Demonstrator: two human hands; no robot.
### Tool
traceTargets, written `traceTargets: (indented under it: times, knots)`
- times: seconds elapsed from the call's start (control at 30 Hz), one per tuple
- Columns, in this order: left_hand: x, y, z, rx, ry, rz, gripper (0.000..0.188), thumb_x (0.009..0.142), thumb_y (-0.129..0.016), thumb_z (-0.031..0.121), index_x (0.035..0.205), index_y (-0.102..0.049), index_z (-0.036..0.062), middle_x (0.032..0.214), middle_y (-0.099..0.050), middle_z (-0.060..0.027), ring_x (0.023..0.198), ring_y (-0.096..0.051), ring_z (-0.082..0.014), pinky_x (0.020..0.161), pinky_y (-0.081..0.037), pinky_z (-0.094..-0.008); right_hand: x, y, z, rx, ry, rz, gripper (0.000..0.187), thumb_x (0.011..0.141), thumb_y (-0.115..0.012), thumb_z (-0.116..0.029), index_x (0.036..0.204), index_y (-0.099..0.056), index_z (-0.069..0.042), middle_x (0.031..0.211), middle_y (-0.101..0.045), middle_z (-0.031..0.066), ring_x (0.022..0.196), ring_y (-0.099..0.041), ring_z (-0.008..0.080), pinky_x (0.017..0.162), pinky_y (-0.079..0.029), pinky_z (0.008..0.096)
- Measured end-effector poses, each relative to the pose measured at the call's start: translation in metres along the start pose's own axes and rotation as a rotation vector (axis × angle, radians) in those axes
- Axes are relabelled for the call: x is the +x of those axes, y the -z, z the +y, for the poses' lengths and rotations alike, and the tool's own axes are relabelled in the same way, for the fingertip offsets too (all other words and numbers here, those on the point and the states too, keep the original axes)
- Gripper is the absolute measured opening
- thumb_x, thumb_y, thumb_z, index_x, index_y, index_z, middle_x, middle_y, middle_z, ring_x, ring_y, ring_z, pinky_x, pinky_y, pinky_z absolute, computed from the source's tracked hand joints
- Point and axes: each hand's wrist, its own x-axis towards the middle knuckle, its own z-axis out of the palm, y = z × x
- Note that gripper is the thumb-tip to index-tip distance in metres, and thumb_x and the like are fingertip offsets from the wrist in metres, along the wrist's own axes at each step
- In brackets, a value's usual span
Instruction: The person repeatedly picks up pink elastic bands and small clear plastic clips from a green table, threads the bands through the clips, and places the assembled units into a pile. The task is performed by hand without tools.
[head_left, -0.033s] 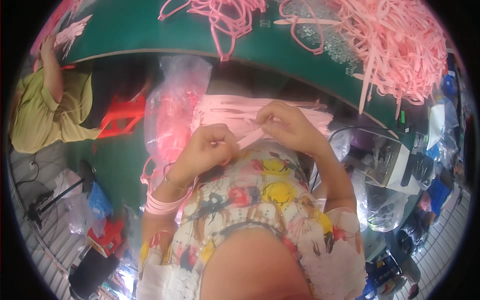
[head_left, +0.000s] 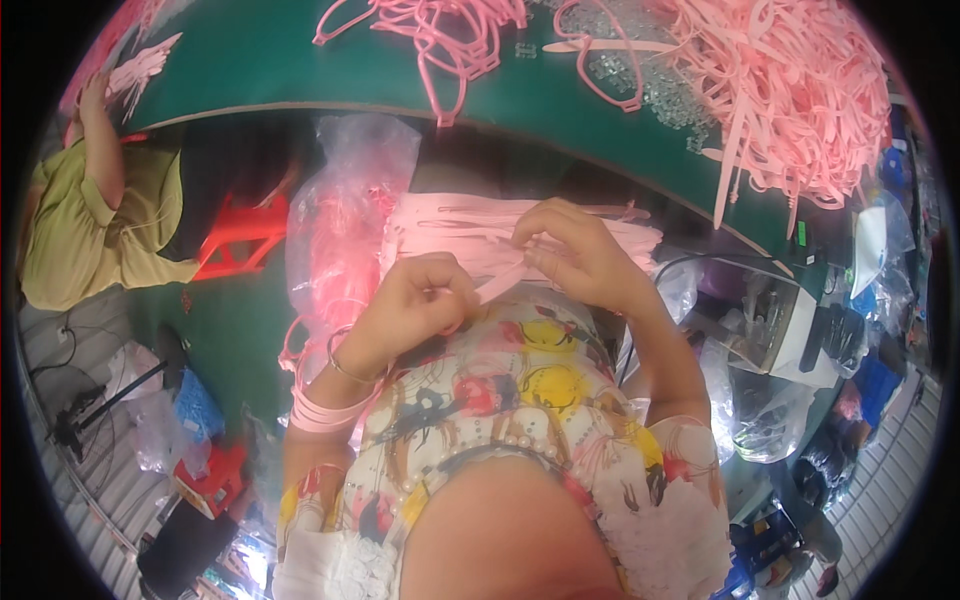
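Note:
A short length of pink rubbery strap (head_left: pixel 502 283) runs between my two hands above my lap. My left hand (head_left: pixel 415 300) is curled closed round its lower left end. Thumb and fingers of my right hand (head_left: pixel 580 255) pinch its upper right end. Just beyond the hands lies a flat stack of pink straps (head_left: pixel 440 225), partly covered by my fingers. Several pink strap loops (head_left: pixel 325 412) hang round my left forearm, below a thin bracelet. To the left of the stack, a clear plastic bag (head_left: pixel 345 215) holds more pink pieces.
On the green table (head_left: pixel 270 70) ahead are pink closed loops (head_left: pixel 450 50), small clear plastic parts (head_left: pixel 640 85) and a large heap of pink straps (head_left: pixel 800 90). A co-worker in a yellow-green top (head_left: pixel 100 220) sits at left near a red stool (head_left: pixel 240 240). An open box (head_left: pixel 770 325) stands at right.

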Motion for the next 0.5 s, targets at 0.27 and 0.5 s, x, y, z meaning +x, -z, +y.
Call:
traceTargets:
  times: [0.27, 0.5]
  knots:
    - [0.011, -0.008, -0.005, 0.105, -0.086, -0.088, 0.009, 0.080, -0.060, 0.003, 0.076, -0.065, -0.0039, 0.074, -0.055, -0.0034, 0.063, -0.053, -0.0085, 0.057, -0.041, -0.0230, 0.016, 0.086, 0.029, -0.925, -0.041, 0.735, 0.018, 0.081, -0.067, -0.017, 0.095, -0.066, -0.007, 0.089, -0.063, 0.0099, 0.087, -0.058, 0.0291, 0.075, -0.045, 0.0408]
    - [0.011, -0.011, -0.001, 0.148, -0.115, -0.113, 0.010, 0.080, -0.059, 0.003, 0.076, -0.065, -0.0040, 0.072, -0.053, -0.0034, 0.062, -0.053, -0.0088, 0.055, -0.041, -0.0233, 0.032, 0.100, 0.046, -1.095, -0.149, 0.690, 0.019, 0.079, -0.068, -0.020, 0.093, -0.067, -0.008, 0.084, -0.061, 0.0081, 0.085, -0.058, 0.0293, 0.070, -0.042, 0.0432]
